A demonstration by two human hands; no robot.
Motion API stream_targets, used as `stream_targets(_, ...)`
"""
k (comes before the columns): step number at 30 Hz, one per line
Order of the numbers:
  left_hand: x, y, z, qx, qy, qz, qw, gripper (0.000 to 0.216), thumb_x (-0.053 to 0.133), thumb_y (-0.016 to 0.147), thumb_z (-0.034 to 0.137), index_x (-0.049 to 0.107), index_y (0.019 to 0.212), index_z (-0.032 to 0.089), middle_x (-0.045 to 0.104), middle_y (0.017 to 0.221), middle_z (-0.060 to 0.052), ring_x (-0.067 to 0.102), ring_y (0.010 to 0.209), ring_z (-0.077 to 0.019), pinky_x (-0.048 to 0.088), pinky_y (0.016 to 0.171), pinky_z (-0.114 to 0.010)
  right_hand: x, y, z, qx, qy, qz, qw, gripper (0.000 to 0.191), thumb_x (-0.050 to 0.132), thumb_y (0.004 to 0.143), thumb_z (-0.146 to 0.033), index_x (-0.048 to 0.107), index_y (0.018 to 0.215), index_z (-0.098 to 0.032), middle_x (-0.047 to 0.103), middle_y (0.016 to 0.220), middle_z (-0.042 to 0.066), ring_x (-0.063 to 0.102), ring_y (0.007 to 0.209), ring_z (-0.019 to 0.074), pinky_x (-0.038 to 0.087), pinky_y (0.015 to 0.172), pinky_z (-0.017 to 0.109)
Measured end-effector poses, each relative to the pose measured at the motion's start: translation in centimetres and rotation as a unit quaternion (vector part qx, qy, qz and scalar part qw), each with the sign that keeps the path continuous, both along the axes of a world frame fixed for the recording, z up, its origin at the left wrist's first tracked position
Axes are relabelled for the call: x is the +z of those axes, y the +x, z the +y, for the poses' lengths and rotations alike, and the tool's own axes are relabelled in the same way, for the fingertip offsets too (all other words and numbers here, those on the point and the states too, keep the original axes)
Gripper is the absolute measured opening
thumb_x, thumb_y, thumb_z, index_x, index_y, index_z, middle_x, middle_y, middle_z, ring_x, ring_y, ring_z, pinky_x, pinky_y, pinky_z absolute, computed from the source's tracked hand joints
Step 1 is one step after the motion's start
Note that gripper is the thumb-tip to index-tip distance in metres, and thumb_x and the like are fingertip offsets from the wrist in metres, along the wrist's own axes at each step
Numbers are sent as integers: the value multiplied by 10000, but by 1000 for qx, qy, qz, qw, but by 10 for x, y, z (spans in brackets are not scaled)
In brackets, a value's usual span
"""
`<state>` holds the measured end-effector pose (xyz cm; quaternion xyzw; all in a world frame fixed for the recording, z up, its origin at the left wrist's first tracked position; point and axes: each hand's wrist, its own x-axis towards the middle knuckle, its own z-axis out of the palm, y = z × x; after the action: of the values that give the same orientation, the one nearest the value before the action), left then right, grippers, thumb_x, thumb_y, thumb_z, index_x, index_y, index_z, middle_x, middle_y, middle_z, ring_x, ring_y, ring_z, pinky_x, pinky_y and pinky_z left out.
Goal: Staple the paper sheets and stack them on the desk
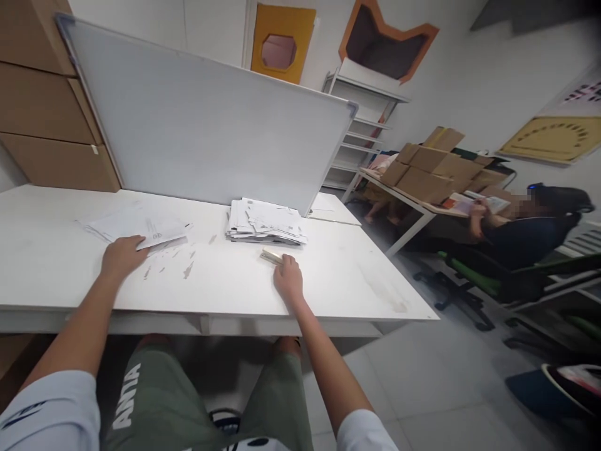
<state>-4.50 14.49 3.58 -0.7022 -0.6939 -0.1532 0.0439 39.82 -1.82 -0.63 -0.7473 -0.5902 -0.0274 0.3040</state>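
My left hand (123, 255) grips the near edge of some white paper (162, 234), which has small printed marks on it. Beyond it, more loose sheets (110, 222) lie spread on the white table (225, 288). My right hand (288, 275) is closed around a pale stapler (271, 256) at the table's surface, its front end pointing left and away from me. Just past the stapler rests a thick, uneven stack of papers (265, 222). Dark scuff marks dot the tabletop between my hands.
A large whiteboard (211, 125) stands upright along the back of the table. Cardboard boxes (51, 113) are piled at the left. To the right, a seated person (526, 225) holds an open book at another table bearing boxes (432, 169).
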Motion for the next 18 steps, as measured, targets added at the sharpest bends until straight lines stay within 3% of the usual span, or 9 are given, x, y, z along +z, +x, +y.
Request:
stream_targets(6, -7, -7, 8, -11, 37, -20, 999, 513, 382, 830, 401, 690, 1200, 226, 650, 1327, -25, 553, 1249, -269, 430, 1064, -387, 3, -1, 1, -2, -1, 3, 1000, 363, 457, 894, -195, 509, 1253, -168, 582, 1268, 147, 560, 1089, 292, 458, 897, 388)
stream_targets(9, -5, -8, 6, -8, 28, 9, 1000, 491, 306, 890, 341, 686, 1158, 183, 703, 1196, -93, 600, 1155, -282, 476, 981, -400, 0, 0, 0, -2, 0, -1, 1000, 373, 458, 897, -206, 507, 1263, -155, 571, 1285, 154, 561, 1087, 293, 456, 892, 382)
stream_targets(12, -3, -1, -6, -5, 35, 62, 997, 450, 344, 875, 260, 659, 1171, 133, 715, 1096, -146, 642, 1031, -308, 495, 896, -428, -3, 3, -1, -2, -1, -6, 1000, 384, 456, 898, -212, 505, 1273, -143, 562, 1290, 165, 560, 1076, 294, 457, 888, 389)
stream_targets(15, -1, 17, -26, -77, 102, 57, 990, 392, 391, 872, 246, 677, 1109, 120, 704, 1154, -145, 612, 1141, -292, 448, 983, -425, -5, 5, -2, -3, -1, -4, 1000, 387, 448, 902, -219, 508, 1275, -136, 560, 1286, 177, 556, 1069, 299, 458, 897, 407)
stream_targets(18, 3, 50, -48, -214, 123, 34, 968, 352, 382, 932, 329, 703, 927, 183, 723, 1150, -104, 554, 1267, -263, 414, 1040, -425, -4, 7, -2, 0, -1, 11, 1000, 382, 435, 902, -218, 520, 1264, -130, 568, 1270, 179, 555, 1076, 305, 460, 910, 423)
